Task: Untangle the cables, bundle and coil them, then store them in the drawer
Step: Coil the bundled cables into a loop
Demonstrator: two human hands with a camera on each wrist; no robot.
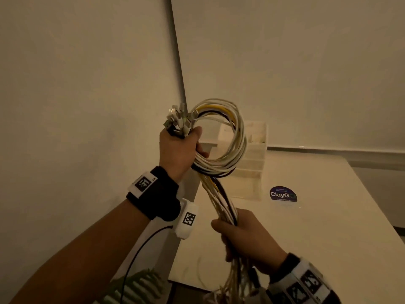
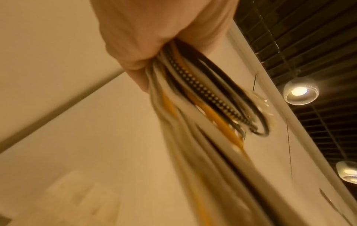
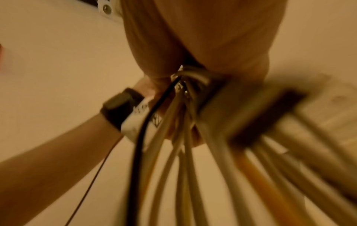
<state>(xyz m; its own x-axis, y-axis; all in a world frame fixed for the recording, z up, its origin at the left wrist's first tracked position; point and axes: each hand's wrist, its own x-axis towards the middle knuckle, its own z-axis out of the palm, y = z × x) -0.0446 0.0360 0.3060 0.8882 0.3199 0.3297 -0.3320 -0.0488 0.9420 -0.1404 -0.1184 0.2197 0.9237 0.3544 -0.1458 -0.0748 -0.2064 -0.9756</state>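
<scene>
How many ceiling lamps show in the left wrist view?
2: one lit lamp at the right edge, mid-height, and a second lamp below it, cut off by the frame edge. Others may lie out of frame.

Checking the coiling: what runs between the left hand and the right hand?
In the head view, a straight stretch of the cable bundle, white, yellow and black, runs from the left hand down to the right hand; nothing else lies between.
</scene>
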